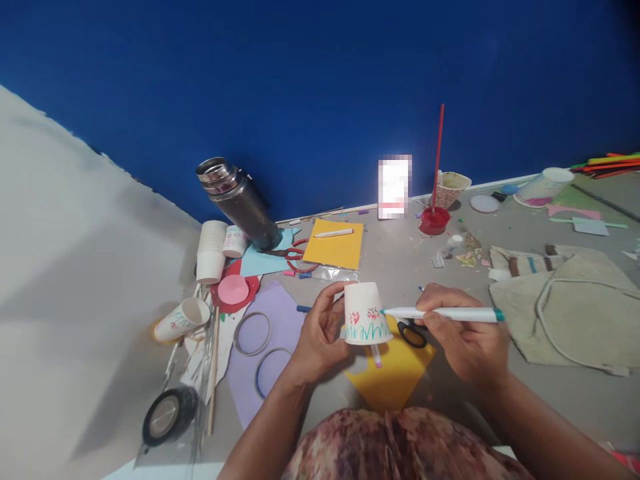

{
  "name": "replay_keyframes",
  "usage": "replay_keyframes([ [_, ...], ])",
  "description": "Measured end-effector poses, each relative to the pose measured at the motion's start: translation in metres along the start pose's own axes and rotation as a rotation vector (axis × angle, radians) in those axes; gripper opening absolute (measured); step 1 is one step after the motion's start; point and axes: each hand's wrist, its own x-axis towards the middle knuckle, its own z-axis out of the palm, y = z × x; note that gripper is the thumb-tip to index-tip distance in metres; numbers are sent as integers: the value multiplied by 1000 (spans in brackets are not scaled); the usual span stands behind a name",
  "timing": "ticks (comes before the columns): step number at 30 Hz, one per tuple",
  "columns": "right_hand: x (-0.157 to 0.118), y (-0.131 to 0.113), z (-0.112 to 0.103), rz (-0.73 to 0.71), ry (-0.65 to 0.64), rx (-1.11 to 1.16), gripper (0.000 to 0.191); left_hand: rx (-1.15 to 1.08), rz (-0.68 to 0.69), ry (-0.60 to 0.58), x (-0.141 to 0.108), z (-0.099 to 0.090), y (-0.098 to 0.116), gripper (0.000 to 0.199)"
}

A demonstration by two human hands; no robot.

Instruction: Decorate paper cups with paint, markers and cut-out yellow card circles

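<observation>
My left hand (pixel 323 333) grips a white paper cup (pixel 363 300) from its left side, the cup turned upside down with its rim low. Red dotted flowers and green zigzag grass are drawn on its wall. Between the fingers of my right hand (pixel 467 333) is a white marker (pixel 450 313) with a green end. Its green tip points left and meets or nearly meets the cup beside the right flower. Below the cup lies a yellow sheet (pixel 395 380), with black scissor handles (pixel 413 333) and a pink-ended marker (pixel 377 357) partly hidden behind the cup.
A dark flask (pixel 245 207), stacked paper cups (pixel 210 250) and red-handled scissors (pixel 295 253) stand or lie back left. Tape rings (pixel 253 333) rest on purple paper (pixel 240 393). A red stick rises from a red pot (pixel 434 221). At right lies a beige cloth bag (pixel 590 313).
</observation>
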Motion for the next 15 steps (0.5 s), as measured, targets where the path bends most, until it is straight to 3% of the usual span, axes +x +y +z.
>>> replay_keyframes([
  [5, 0, -2, 1, -13, 19, 63, 14, -6, -41, 6, -1, 1, 2, 78],
  [15, 0, 0, 2, -29, -3, 33, 13, -3, 6, -14, 0, 1, 2, 77],
])
